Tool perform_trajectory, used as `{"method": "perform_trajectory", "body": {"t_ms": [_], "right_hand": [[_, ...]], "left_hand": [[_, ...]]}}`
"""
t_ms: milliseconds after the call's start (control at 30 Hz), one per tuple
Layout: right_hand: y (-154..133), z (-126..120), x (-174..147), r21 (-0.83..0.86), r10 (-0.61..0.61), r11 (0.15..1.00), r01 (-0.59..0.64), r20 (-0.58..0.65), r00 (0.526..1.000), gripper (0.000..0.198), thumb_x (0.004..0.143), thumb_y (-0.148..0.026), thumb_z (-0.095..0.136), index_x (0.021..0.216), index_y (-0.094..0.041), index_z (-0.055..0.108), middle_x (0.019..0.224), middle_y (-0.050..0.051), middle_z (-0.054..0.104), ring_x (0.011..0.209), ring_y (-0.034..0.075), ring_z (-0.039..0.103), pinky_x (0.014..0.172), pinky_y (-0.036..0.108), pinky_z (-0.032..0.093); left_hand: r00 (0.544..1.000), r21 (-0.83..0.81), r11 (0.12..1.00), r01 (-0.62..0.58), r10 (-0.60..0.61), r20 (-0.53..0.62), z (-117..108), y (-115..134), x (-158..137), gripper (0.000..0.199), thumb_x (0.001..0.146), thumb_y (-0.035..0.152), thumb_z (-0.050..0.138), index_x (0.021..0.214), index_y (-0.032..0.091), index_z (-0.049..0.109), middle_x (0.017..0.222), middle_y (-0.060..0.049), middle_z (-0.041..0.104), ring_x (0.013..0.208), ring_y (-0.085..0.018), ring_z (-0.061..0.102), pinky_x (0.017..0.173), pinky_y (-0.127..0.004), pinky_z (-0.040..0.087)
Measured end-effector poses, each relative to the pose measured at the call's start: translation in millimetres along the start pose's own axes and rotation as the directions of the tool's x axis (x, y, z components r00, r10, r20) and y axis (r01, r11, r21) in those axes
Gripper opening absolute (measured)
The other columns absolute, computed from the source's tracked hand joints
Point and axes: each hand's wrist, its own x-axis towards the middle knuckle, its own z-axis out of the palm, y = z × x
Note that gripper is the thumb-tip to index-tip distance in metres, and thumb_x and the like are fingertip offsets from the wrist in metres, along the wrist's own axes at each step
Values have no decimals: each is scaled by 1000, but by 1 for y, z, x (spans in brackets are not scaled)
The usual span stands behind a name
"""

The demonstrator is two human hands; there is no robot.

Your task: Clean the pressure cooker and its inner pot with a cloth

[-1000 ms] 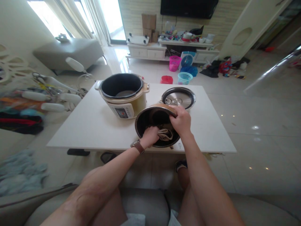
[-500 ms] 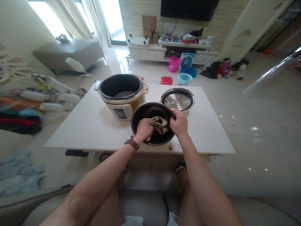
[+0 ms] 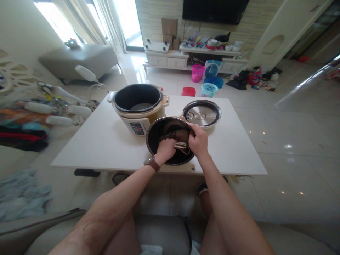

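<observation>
A dark inner pot is tilted toward me at the table's front edge. My right hand grips its right rim, the thumb on the inside. Inside the pot, my left hand is closed on a folded brown-and-cream cloth, pressing it against the inner wall; its fingertips are hidden. Behind and to the left stands the cream electric pressure cooker, lidless, its dark cavity showing. The round metal lid lies with its inner side up at the back right, behind my right hand.
Everything stands on a white table. A small sticker is at its front edge. On the floor beyond are a red stool, a light-blue basket and a pink basket. A white lamp stands at the left.
My left hand has moved down and deeper into the pot with the cloth, which now shows less. The pot has shifted slightly left, and my right hand has slid a little along with its rim.
</observation>
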Motion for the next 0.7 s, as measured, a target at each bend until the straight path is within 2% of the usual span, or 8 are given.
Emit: {"method": "perform_trajectory", "body": {"t_ms": [100,267,400,533,700], "right_hand": [[3,0,0,-1,12,1000,-12,-21,1000,51,86,-11,45,127,-22,72,120,9,75,113,27,68,100,39,53],[7,-8,2,-66,6,998,-6,5,1000,51,85,-10,45,126,-23,73,116,8,76,109,27,68,97,37,53],[0,-18,5,-188,-60,980,71,67,996,51,89,-10,46,129,-25,74,101,7,74,95,25,68,83,33,52],[-8,-21,6,-243,-97,963,114,82,992,49,90,-12,50,130,-27,74,95,7,70,88,24,65,77,32,50],[2,-14,2,-181,-11,983,14,18,1000,49,83,-14,55,129,-21,71,104,8,72,88,26,64,82,36,50]], "left_hand": [[986,33,994,-108,103,129,3,3,-4,38,87,9,56,115,21,78,115,-14,79,112,-29,74,98,-37,55],[967,129,985,-116,82,242,-7,-5,-5,28,89,13,57,106,16,79,109,-19,79,108,-32,76,92,-38,58],[969,143,983,-116,80,234,-6,-6,-7,26,92,17,55,100,16,80,104,-20,79,105,-33,77,90,-40,60],[975,112,986,-124,101,196,2,0,-12,31,89,9,55,108,12,79,111,-21,78,112,-32,75,96,-39,58],[980,-8,999,-47,48,191,6,-1,-8,38,87,6,54,118,11,75,122,-20,76,115,-31,73,94,-34,58]]}}
